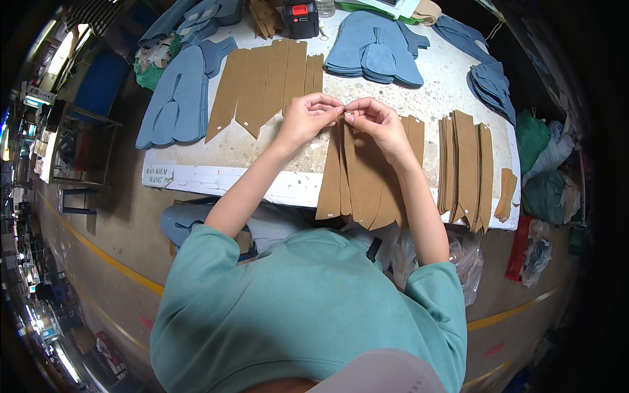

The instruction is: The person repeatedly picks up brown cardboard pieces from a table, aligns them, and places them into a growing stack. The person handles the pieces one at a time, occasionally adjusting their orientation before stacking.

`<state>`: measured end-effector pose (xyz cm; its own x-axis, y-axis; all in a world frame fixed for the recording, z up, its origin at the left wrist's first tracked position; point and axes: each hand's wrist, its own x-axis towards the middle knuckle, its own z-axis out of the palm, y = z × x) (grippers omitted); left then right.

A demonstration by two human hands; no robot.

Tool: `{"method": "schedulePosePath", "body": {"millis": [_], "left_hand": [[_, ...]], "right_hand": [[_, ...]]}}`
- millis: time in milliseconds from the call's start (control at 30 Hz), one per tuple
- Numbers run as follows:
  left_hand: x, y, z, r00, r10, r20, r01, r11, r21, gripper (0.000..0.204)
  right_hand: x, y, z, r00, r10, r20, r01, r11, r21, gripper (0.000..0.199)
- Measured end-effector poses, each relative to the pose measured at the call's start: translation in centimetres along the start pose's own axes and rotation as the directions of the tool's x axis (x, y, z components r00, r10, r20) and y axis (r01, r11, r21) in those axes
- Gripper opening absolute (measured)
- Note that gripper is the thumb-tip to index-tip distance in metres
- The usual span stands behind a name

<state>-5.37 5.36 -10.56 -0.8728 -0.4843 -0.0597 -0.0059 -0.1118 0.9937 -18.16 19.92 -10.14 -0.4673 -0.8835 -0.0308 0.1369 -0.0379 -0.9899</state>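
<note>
Fingertips pinched, your left hand (311, 121) and right hand (378, 126) clamp the far ends of brown panels (372, 173) at the worktop's (432, 92) near edge, long axis fore-and-aft, wider ends toward you. Work appears midway: fanned brown strips (272, 78) lie left, brown stacks (466, 170) right; the held panels await setting down.

Setting the dial's centre at the fingers (326, 118) of one left hand (305, 122) and one right hand (382, 128), we count, on one counter (216, 155), three groups of long brown strips (272, 75) at ten, four and five o'clock; two small brown bundles (505, 195) at eleven and four; at least five stacks of blue pieces (171, 99) at nine, ten, one, two and three; one red-and-black device (301, 19) at eleven; and one clear container (325, 8) at twelve.
</note>
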Motion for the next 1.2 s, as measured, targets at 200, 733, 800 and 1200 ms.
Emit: {"method": "schedulePosePath", "body": {"millis": [200, 733, 800, 1200], "left_hand": [[-0.3, 0.2, 0.2, 1.0, -0.011, 0.004, 0.011, 1.0, -0.001, 0.019], [-0.1, 2.0, 1.3, 0.993, 0.107, 0.052, -0.106, 0.994, -0.021, 0.023], [0.1, 3.2, 2.4, 0.981, 0.153, 0.121, -0.152, 0.988, -0.023, 0.025], [1.4, 7.4, 13.4, 0.821, 0.362, 0.442, -0.354, 0.929, -0.104, 0.032]], "right_hand": [[0.3, 0.6, 0.6, 0.989, -0.086, -0.119, 0.086, 0.996, -0.001, 0.03], [-0.3, -1.3, 0.4, 0.948, -0.28, -0.148, 0.221, 0.92, -0.324, 0.012], [-0.8, -3.1, -0.1, 0.909, -0.402, -0.112, 0.32, 0.845, -0.429, 0.009], [-5.9, -13.7, -9.0, 0.794, -0.558, -0.243, 0.419, 0.791, -0.447, 0.014]]}}
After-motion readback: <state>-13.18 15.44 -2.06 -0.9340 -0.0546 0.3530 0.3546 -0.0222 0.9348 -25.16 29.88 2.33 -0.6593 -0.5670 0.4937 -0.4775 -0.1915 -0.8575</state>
